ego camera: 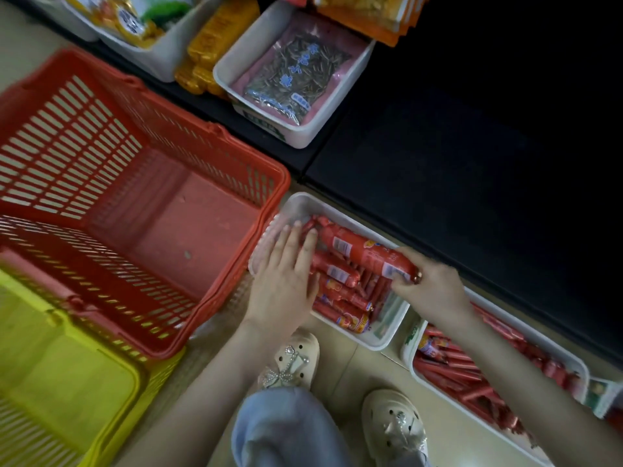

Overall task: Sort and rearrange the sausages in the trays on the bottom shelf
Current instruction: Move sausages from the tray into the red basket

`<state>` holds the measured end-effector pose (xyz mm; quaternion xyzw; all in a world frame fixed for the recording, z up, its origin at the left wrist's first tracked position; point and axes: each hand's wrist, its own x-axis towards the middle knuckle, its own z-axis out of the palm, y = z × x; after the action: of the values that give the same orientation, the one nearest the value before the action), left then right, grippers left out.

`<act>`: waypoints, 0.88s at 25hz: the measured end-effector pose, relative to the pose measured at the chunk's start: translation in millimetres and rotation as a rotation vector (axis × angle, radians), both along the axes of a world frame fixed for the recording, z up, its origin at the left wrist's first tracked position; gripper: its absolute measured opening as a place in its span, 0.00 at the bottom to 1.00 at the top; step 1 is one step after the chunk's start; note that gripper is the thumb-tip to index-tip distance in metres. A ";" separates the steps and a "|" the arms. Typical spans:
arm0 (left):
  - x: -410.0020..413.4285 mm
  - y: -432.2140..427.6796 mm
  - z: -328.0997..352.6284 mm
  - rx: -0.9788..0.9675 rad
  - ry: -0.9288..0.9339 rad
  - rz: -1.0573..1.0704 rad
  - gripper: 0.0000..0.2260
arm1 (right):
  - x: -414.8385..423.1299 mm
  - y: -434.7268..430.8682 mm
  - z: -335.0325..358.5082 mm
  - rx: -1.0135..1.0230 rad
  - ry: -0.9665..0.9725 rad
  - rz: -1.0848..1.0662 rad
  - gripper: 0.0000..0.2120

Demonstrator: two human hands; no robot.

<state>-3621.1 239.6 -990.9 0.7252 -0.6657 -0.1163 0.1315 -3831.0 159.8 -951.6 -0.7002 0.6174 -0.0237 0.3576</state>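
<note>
A white tray [384, 342] stands on the floor in front of the dark bottom shelf [455, 170], holding several red-wrapped sausages [340, 291]. My right hand [428, 288] grips the near end of a thick red sausage [364, 252] lying along the tray's far side. My left hand [286, 281] lies flat with straight fingers on the sausages at the tray's left end. A second white tray [414, 365] at the lower right is filled with several thin red sausages [472, 372]; my right forearm crosses over it.
An empty red basket [141, 210] sits on the floor left of the tray, with a yellow basket [67, 382] nearer me. On the shelf behind stand white bins, one with a bag of seeds [296, 79], and orange packets [215, 45]. My shoes [296, 362] are just below the tray.
</note>
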 end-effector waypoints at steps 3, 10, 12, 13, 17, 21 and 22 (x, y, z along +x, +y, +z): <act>34.8 26.5 34.1 -0.077 0.034 -0.028 0.29 | 17.0 15.1 57.0 0.073 -0.290 -0.147 0.14; 80.0 45.1 134.5 -0.138 1.592 0.635 0.19 | 141.5 43.1 116.7 0.357 -0.766 0.048 0.19; 111.3 49.6 132.8 -0.190 1.626 0.703 0.20 | 190.7 38.9 112.6 0.347 -0.683 0.294 0.23; 129.1 53.6 127.2 -0.194 1.588 0.769 0.20 | 216.8 34.5 107.2 0.352 -0.630 0.422 0.26; 176.9 70.7 97.1 -0.061 1.062 0.841 0.24 | 303.4 24.8 61.8 0.358 -0.505 0.708 0.33; 218.4 103.4 40.9 -0.085 0.125 0.743 0.28 | 354.5 39.2 -19.3 0.269 -0.233 0.665 0.29; 224.0 109.4 26.1 -0.004 0.074 0.755 0.32 | 363.6 44.2 -39.8 0.281 -0.112 0.664 0.30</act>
<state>-3397.0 349.0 -964.9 0.9146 -0.3467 -0.0843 0.1903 -3467.4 204.0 -991.4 -0.8041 0.3331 0.1404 0.4720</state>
